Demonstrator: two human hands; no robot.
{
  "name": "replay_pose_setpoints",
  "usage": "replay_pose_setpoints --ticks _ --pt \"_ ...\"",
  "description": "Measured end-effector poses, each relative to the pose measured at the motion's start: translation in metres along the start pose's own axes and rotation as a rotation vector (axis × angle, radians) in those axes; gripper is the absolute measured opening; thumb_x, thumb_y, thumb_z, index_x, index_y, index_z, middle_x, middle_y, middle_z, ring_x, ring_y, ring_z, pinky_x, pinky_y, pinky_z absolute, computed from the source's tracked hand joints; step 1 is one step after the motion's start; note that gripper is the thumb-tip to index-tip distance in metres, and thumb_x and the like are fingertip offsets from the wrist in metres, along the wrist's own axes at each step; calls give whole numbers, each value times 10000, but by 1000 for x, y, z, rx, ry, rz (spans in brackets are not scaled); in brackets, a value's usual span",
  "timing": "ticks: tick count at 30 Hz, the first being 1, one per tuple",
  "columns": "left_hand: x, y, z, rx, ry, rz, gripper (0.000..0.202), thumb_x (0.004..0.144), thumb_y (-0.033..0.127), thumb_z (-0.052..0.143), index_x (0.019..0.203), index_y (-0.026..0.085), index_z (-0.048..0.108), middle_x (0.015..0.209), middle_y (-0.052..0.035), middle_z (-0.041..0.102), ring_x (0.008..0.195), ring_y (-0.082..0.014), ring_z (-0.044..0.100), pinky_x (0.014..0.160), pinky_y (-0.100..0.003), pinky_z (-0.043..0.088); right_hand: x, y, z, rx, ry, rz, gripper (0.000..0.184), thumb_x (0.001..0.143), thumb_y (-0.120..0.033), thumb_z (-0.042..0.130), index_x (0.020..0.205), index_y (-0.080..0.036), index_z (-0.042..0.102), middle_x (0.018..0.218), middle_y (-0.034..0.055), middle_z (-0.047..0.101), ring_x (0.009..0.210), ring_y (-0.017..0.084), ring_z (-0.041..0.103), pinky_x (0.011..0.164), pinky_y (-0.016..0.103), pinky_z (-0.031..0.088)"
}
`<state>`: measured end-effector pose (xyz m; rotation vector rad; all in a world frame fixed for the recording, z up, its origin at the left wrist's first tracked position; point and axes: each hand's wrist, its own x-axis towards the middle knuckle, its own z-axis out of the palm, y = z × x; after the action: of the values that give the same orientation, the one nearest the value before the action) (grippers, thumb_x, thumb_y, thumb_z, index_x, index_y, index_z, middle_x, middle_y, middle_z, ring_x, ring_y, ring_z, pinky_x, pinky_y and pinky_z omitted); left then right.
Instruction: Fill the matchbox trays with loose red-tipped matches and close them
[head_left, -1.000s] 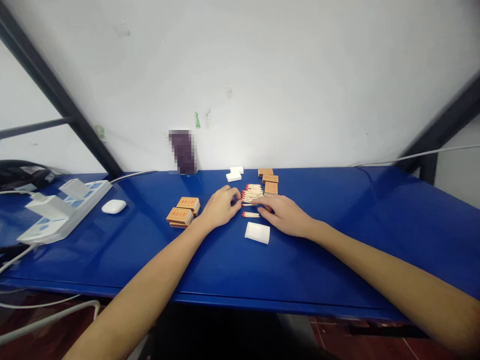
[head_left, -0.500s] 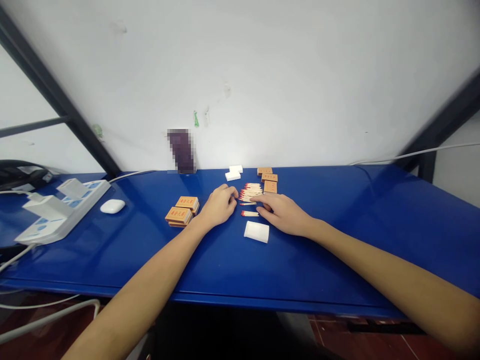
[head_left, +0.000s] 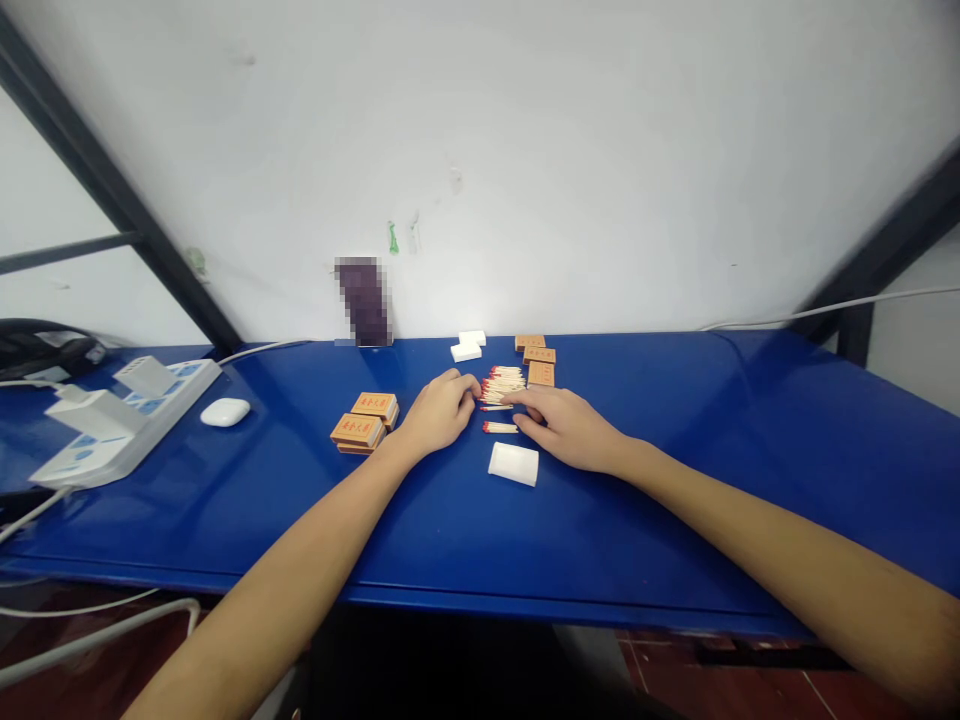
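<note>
A pile of red-tipped matches (head_left: pixel 504 384) lies on the blue table (head_left: pixel 675 500). My left hand (head_left: pixel 439 412) rests with its fingers curled, fingertips at the pile's left edge. My right hand (head_left: pixel 566 425) lies flat with its fingers reaching onto the matches at the pile's near side. A small bundle of matches (head_left: pixel 501 427) lies between my hands. A white inner matchbox tray (head_left: pixel 514 463) sits just in front of my right hand. Whether either hand pinches a match is hidden.
Orange matchbox stacks (head_left: pixel 366 420) lie left of my left hand. More orange sleeves (head_left: pixel 538 360) and white trays (head_left: pixel 469 346) sit behind the pile. A white earbud case (head_left: pixel 226 411) and power strip (head_left: pixel 120 415) are at the far left. A wall stands behind.
My left hand's fingers have crept slightly toward the match pile. The right hand has barely moved.
</note>
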<state>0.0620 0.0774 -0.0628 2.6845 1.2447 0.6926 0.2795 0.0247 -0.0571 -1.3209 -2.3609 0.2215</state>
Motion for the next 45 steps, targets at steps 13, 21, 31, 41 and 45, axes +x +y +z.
replay_pose_setpoints --ticks 13,21,31,41,45 --pt "-2 2 -1 -15 -30 6 255 917 158 373 1002 197 610 898 -39 547 844 -189 557 810 -333 444 0 1 1 17 15 -17 331 922 -211 483 1213 -169 634 821 44 642 746 176 565 692 283 407" --pt "-2 1 -1 -20 -32 17 256 907 137 376 993 193 610 881 -40 540 832 -191 550 801 -334 441 0 0 0 1 0 -11 329 923 -223 474 1197 -166 647 820 54 645 760 187 569 695 296 409" --pt "-2 3 -2 -26 -38 23 251 918 149 376 1009 198 605 893 -35 539 826 -182 548 800 -324 437 0 2 1 6 1 -27 314 926 -216 477 1187 -172 645 816 50 640 753 179 565 698 287 406" --pt "-3 4 -4 -35 -74 36 290 921 148 363 1068 215 603 913 -32 522 830 -180 538 800 -326 436 0 3 1 9 -5 -21 320 926 -213 474 1197 -171 640 841 56 651 761 186 571 713 301 407" --pt "-3 4 -4 -46 -80 49 305 921 148 362 1079 218 614 914 -35 519 830 -180 540 807 -327 440 0 3 1 4 -7 -19 324 927 -219 472 1202 -166 634 847 57 652 763 191 575 710 305 408"
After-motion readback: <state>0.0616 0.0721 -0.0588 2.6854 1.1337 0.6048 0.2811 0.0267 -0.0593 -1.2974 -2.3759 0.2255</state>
